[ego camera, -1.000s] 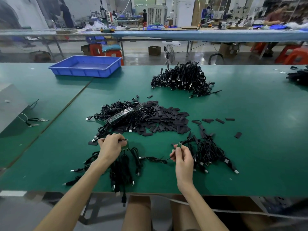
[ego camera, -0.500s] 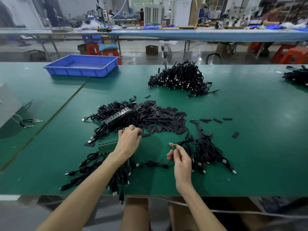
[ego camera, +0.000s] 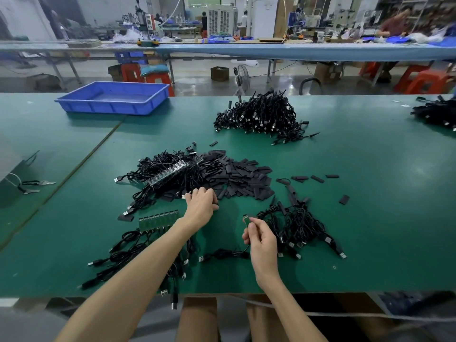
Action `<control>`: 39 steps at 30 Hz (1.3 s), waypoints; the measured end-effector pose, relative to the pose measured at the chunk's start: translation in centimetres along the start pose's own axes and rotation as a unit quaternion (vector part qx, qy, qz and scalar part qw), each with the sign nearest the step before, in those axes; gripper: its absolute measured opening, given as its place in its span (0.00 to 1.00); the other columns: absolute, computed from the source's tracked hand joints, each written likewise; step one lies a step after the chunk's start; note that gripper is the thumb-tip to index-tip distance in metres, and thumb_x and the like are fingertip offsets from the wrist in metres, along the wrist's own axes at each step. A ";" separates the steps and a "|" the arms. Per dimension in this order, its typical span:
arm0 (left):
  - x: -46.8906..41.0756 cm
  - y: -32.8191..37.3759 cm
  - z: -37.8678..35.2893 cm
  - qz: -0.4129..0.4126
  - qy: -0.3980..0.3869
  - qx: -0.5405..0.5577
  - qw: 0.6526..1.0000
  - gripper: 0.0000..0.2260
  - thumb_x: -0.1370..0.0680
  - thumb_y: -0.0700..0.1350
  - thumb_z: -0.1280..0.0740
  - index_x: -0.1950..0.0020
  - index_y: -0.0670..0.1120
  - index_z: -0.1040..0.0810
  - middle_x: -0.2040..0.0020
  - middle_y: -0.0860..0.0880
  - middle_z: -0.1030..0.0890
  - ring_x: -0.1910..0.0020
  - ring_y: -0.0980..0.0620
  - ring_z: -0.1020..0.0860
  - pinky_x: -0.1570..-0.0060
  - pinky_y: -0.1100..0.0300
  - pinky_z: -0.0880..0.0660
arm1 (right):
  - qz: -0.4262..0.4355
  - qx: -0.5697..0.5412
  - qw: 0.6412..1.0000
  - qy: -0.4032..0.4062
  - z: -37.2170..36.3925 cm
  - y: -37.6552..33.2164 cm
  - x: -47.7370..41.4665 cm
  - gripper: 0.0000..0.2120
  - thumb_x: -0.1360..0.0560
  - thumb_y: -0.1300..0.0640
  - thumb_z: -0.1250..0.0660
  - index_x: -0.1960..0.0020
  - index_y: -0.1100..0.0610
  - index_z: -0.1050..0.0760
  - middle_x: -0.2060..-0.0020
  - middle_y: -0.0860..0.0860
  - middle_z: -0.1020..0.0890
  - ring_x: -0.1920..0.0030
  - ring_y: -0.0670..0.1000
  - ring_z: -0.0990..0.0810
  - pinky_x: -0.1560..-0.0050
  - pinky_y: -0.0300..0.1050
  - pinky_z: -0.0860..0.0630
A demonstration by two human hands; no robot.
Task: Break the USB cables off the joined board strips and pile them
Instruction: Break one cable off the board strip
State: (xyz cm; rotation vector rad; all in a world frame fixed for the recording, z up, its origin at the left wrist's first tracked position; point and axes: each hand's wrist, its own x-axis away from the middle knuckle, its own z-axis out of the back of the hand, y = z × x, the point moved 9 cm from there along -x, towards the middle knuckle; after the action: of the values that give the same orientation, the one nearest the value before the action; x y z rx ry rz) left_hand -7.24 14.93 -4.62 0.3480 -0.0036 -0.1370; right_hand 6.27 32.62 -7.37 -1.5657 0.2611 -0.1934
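My right hand [ego camera: 259, 239] pinches a small green board [ego camera: 246, 219] upright; its black USB cable [ego camera: 223, 254] trails onto the green table. My left hand [ego camera: 201, 206] reaches over to the near edge of a heap of flat black sleeves [ego camera: 237, 178], fingers curled down onto one piece. A joined green board strip [ego camera: 158, 219] lies left of that arm, its cables [ego camera: 128, 250] running toward the table's near edge. A second strip [ego camera: 172, 172] rests on a tangle of cables behind it. Loose cables [ego camera: 298, 225] are piled just right of my right hand.
A bigger pile of black cables [ego camera: 261, 117] sits farther back, and another [ego camera: 436, 112] lies at the far right edge. A blue tray [ego camera: 113, 97] stands at the back left. A few stray sleeves [ego camera: 317, 178] lie to the right. Metal clips with cord [ego camera: 32, 186] lie at the left.
My left hand let go of the board strip, which now lies on the table, and moved forward and right to the sleeves. My right hand kept the single board, barely moving.
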 end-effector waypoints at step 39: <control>10.0 3.2 2.4 -0.167 0.070 0.241 0.954 0.15 0.21 0.30 0.33 0.43 0.45 0.14 0.52 0.56 0.19 0.57 0.63 0.19 0.50 0.71 0.24 | -0.001 -0.026 0.998 -0.058 -0.7 0.1 0.4 0.06 0.19 0.56 0.30 0.53 0.56 0.18 0.67 0.55 0.16 0.68 0.50 0.20 0.65 0.42 0.23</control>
State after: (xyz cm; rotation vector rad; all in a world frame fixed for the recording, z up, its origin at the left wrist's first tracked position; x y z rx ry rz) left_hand 3.02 15.80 -1.50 0.8458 0.1649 -0.4497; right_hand 6.46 31.80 -7.43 -1.6236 0.1749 -0.0983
